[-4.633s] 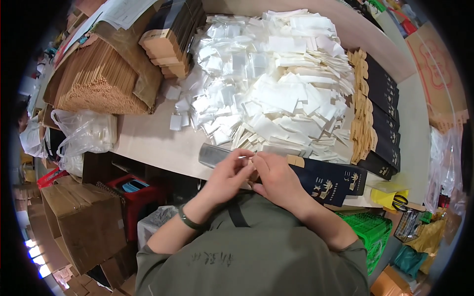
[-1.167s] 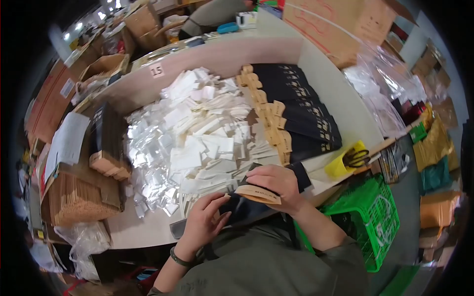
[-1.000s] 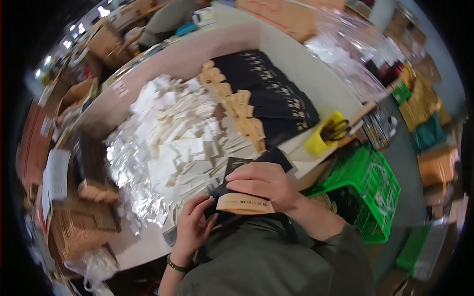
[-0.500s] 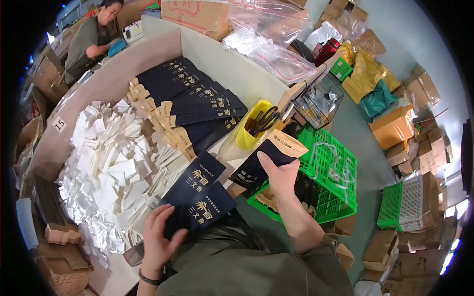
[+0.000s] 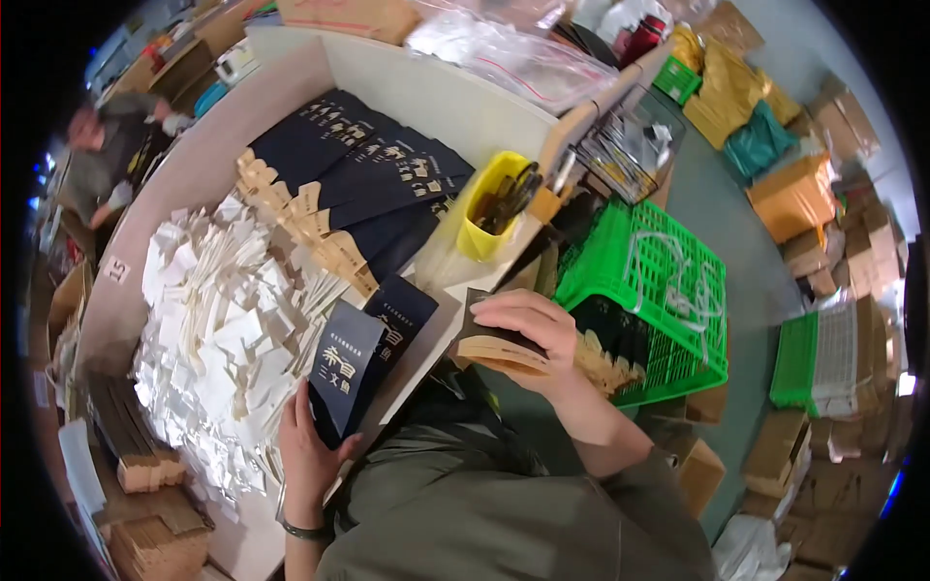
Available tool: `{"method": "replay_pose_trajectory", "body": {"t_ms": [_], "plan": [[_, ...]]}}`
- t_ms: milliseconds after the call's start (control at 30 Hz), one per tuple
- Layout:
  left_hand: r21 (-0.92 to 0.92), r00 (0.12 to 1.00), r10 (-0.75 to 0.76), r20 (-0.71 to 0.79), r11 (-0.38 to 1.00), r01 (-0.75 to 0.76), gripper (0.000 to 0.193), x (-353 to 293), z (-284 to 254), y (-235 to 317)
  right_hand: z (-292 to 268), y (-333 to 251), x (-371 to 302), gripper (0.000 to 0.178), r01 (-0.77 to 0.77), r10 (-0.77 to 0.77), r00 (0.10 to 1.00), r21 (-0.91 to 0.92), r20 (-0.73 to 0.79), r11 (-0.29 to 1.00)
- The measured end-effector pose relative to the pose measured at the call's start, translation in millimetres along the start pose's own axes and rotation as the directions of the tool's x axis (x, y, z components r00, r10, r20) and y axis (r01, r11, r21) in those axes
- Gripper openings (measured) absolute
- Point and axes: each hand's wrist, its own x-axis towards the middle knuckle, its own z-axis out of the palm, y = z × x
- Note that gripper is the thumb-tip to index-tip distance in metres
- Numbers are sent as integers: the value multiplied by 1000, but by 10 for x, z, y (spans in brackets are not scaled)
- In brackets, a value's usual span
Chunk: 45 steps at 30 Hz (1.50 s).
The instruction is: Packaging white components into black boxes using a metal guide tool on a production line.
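A dark navy paper envelope (image 5: pixel 347 356) with gold printing stands tilted at the table's near edge. My left hand (image 5: pixel 308 443) holds it by its lower corner, fingers along the left side and thumb across the bottom. A second navy envelope (image 5: pixel 405 308) lies partly under it. To the right, my right hand (image 5: pixel 535 334) is closed on another dark envelope (image 5: pixel 484 341), its tan paper edge turned towards me and parted. Overlapping rows of navy envelopes with tan flaps (image 5: pixel 363 160) lie farther back. Left of these is a heap of white paper packets (image 5: pixel 228 329).
A yellow holder (image 5: pixel 481 225) with scissors (image 5: pixel 518 194) stands at the table's right edge. Below it, a tilted green crate (image 5: pixel 668 290) contains tan-flapped envelopes. Low partition walls (image 5: pixel 417 82) bound the table. Cartons line the right side; another person (image 5: pixel 121 145) is at far left.
My left hand has taken hold of the upper envelope and tilted it up. My right hand has turned its envelope, bringing the tan edge round towards me. The other person has moved left and nearer.
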Motion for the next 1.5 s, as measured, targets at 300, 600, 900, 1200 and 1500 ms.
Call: {"method": "replay_pose_trajectory", "body": {"t_ms": [300, 600, 900, 1200, 1500], "plan": [[119, 999, -21, 30, 993, 17, 111, 57, 37, 58, -138, -108, -116, 31, 101, -98, 994, -48, 55, 994], [31, 980, 197, -20, 980, -197, 83, 141, -87, 325, -416, -36, -691, 14, -117, 227, 951, -433, 211, 894], [21, 995, 71, -72, 997, -70, 68, 10, -189, 68, -1495, 1551, -2579, 55, -64, 634, 733, -904, 245, 423], [-77, 898, -278, -341, 960, 269, 56, -787, -189, -340, 351, 279, -788, 12, -66, 369, 517, -393, 773, 917], [-92, 837, -329, -437, 942, 322, 49, -1173, -288, -359, 2309, 236, 946, 17, 142, 83, 460, -166, 884, 976]]}}
